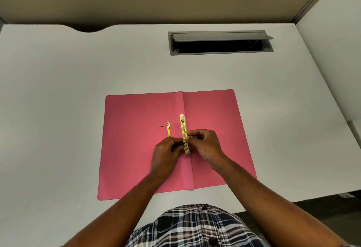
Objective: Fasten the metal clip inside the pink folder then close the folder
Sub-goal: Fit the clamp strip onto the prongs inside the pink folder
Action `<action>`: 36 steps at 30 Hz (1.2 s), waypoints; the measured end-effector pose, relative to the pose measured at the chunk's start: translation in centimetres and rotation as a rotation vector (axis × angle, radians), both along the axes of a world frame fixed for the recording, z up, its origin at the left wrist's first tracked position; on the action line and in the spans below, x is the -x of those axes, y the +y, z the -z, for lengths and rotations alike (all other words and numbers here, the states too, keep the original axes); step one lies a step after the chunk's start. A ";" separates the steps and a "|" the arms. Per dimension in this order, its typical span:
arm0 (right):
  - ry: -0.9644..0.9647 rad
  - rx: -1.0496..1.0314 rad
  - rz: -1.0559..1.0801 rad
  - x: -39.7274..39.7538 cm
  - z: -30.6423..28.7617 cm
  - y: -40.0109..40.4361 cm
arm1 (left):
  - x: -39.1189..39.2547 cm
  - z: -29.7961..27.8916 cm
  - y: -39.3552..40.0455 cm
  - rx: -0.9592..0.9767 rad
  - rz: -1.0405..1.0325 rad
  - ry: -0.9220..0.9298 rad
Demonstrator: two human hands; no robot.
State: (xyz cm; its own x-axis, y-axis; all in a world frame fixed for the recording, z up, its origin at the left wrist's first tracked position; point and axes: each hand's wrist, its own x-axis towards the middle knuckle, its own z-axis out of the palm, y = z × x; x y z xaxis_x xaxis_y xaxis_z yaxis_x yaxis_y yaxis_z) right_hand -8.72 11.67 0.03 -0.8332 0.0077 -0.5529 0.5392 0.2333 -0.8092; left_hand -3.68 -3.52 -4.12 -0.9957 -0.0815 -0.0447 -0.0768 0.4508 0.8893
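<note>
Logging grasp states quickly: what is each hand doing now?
Left hand: closed, pinching the metal clip.
Right hand: closed, pinching the same clip.

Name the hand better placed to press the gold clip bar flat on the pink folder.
Right, probably. The right hand already pinches the clip bar near its lower end, fingers on top. The left hand sits at the bar's left edge, beside the loose gold piece.

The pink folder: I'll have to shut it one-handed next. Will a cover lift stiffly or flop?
The pink folder looks like thin card lying flat, so a cover would probably bend somewhat when lifted by one edge. Its raised centre crease suggests it should hinge there readily.
</note>
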 end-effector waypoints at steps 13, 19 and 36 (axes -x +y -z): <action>-0.039 0.002 0.007 -0.1 1.3 0.0 | 1.9 -0.4 -1.1 0.308 0.169 0.078; -0.014 -0.124 -0.018 0.2 1.8 0.1 | 2.3 0.3 -1.3 0.354 0.222 0.076; 0.265 -0.458 -0.259 0.2 3.2 0.2 | 2.7 0.2 -2.2 0.514 0.404 0.074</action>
